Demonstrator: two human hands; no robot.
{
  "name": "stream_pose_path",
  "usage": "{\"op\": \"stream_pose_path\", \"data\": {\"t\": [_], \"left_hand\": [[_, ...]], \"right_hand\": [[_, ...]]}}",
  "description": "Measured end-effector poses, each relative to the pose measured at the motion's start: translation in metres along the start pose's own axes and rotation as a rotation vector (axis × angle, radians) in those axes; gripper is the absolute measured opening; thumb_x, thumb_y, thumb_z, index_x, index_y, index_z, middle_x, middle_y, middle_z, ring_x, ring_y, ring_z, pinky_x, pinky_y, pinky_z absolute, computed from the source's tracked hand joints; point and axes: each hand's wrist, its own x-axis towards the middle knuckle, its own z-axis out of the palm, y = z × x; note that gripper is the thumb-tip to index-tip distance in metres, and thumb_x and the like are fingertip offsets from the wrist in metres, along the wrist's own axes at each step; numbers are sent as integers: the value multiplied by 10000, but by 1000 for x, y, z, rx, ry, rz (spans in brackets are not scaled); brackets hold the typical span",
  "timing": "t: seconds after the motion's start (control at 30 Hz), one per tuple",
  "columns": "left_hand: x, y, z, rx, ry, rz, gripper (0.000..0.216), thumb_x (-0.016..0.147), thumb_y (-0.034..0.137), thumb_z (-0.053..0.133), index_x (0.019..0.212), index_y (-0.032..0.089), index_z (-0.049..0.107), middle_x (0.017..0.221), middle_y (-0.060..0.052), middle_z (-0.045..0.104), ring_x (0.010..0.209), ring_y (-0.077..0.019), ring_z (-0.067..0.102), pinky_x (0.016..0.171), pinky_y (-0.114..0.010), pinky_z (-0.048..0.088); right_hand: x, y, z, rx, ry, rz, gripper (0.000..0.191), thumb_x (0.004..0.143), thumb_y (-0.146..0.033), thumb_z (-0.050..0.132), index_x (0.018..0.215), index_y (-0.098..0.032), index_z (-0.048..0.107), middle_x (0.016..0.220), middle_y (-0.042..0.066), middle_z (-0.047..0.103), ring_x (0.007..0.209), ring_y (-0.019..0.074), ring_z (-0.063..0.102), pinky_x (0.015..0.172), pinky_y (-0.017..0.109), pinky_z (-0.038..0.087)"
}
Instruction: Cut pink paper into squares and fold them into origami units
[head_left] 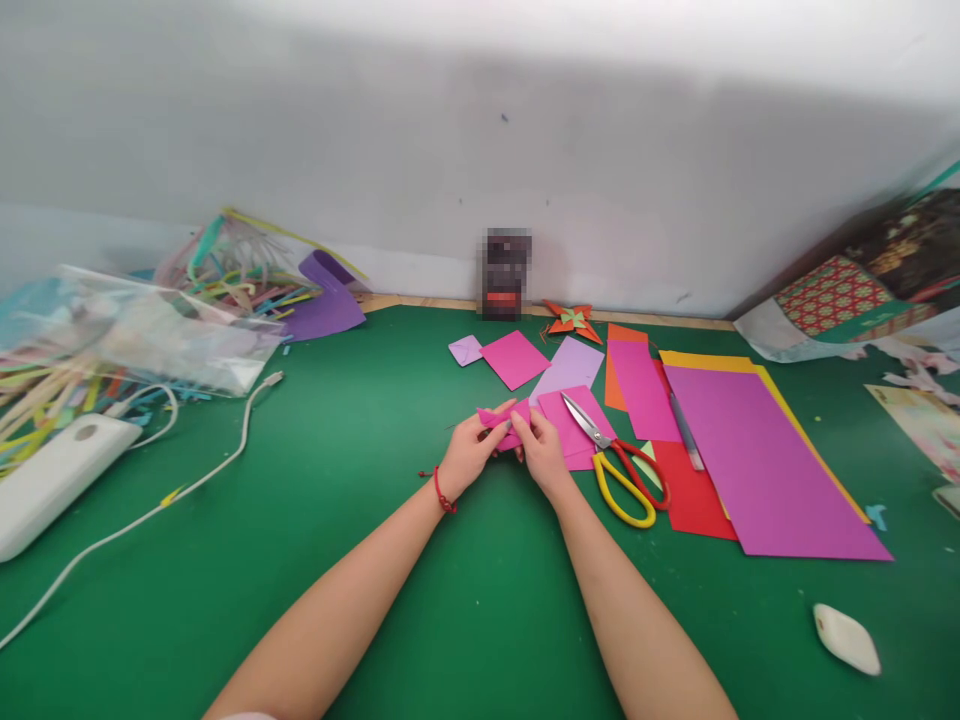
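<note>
Between both hands is a small folded piece of pink paper (pixel 519 415), held just above the green tabletop. My left hand (pixel 471 445), with a red cord bracelet at the wrist, pinches its left side. Closed on the paper's right side is my right hand (pixel 543 452). Fingers hide part of the folds. Scissors (pixel 596 430) with one red and one yellow handle lie partly open to the right, across pink sheets (pixel 574 410). Behind the hands lie a lilac sheet (pixel 574 365), a pink square (pixel 514 360) and a small folded lilac paper (pixel 466 350).
Large purple sheets (pixel 765 450), a red sheet (pixel 690 490) and a pen (pixel 684 430) lie right. An orange paper star (pixel 572 320) sits near the wall. A power bank (pixel 67 480), its cable (pixel 217 463) and a plastic bag (pixel 165 325) are left; a white case (pixel 847 638) lies front right.
</note>
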Motion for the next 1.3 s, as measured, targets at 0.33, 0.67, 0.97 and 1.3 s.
{"op": "stream_pose_path", "data": {"t": [0.33,0.67,0.97,1.3], "left_hand": [[-2,-1,1,66,70,35,351,826,276,453,1117,152,604,971,-80,657,613,-116,524,571,-236,451],[-2,3,2,24,36,29,343,821,279,440,1042,107,638,715,-35,630,471,-82,441,510,-215,415],[-3,-1,2,150,-19,85,383,850,270,399,1157,124,573,676,-4,548,494,-89,424,529,-218,386],[-2,-1,-1,177,7,126,358,859,262,390,1153,182,578,660,16,511,518,-86,432,562,-209,395]], "right_hand": [[0,1,1,20,-4,43,384,758,-560,481,602,-211,449,412,-63,416,344,93,380,334,227,295],[0,-1,1,55,-67,71,384,763,-557,480,589,-217,444,412,-60,419,350,105,389,353,246,308],[0,-2,-2,-33,21,42,436,760,-578,446,531,-207,449,375,-53,428,342,104,391,352,240,300],[3,-1,0,59,2,61,372,732,-561,509,624,-207,475,391,-65,452,332,103,421,340,227,332]]}}
